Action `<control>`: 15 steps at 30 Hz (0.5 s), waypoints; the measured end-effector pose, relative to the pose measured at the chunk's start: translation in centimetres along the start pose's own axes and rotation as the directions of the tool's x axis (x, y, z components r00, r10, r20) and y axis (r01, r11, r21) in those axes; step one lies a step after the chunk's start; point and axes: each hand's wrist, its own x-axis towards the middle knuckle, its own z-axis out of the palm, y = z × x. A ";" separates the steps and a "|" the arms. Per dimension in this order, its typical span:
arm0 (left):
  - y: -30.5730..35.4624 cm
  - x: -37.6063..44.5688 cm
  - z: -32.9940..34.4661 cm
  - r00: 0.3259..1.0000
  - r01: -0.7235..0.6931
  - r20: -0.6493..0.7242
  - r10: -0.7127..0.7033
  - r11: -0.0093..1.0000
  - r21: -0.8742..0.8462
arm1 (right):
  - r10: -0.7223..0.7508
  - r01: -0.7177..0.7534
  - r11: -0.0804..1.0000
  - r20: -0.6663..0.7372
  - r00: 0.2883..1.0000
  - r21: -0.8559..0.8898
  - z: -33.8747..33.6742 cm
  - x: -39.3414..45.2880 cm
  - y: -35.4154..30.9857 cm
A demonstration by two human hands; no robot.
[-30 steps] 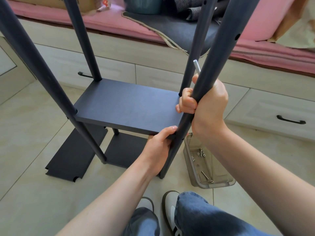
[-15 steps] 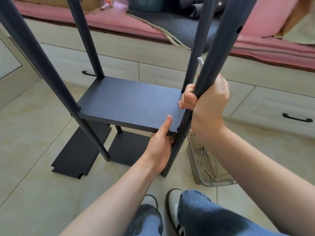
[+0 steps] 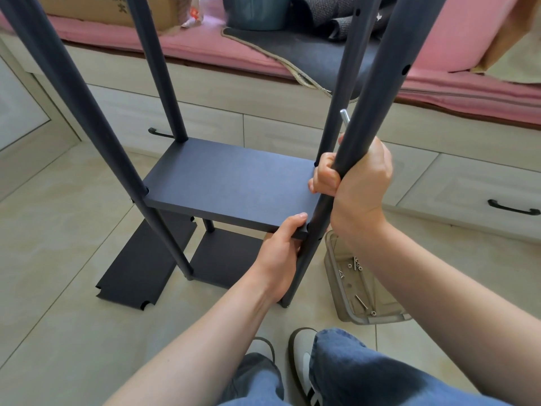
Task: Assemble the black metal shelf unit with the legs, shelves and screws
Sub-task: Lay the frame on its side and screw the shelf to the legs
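Note:
The black shelf unit stands on the tiled floor with several tubular legs. A middle shelf (image 3: 231,183) sits between the legs, above a bottom shelf (image 3: 225,256). My right hand (image 3: 355,183) is wrapped around the near right leg (image 3: 377,95), and a silver hex key (image 3: 345,117) sticks up from that fist. My left hand (image 3: 281,253) pinches the near right corner of the middle shelf where it meets that leg. A spare shelf panel (image 3: 140,262) lies flat on the floor at the left.
A clear plastic tray (image 3: 336,288) with several screws lies on the floor at the right of the unit. Behind is a drawer bench (image 3: 263,92) with pink cushions, a cardboard box (image 3: 111,7) and a bucket. My shoes and jeans are at the bottom.
My left hand shifted on the shelf's near right corner, fingers briefly extended upward, then curled over the edge again. The right hand stayed on the leg.

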 end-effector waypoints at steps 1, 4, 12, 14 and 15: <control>0.1 -0.1 0.0 1.000 0.004 0.005 -0.004 1.000 0.010 | 0.021 -0.021 1.000 0.023 1.000 0.000 -0.2 0.0 -0.1; 0.0 0.0 -0.5 1.000 0.010 0.022 -0.011 0.999 0.033 | 0.079 -0.073 0.995 0.085 0.993 -0.067 -0.8 -0.1 -0.8; 0.4 0.1 -0.5 0.998 0.046 0.036 -0.046 0.999 0.009 | 0.354 -0.359 0.792 -0.106 0.929 -0.495 -7.2 -0.8 0.3; 0.4 0.1 -0.3 1.000 0.025 -0.008 -0.025 1.000 -0.013 | 0.402 -0.388 0.713 -0.112 0.909 -0.584 -8.7 -2.5 0.8; 0.4 0.0 -0.2 0.999 0.005 -0.036 -0.006 1.000 -0.031 | 0.413 -0.382 0.680 -0.103 0.905 -0.626 -9.3 -3.3 0.9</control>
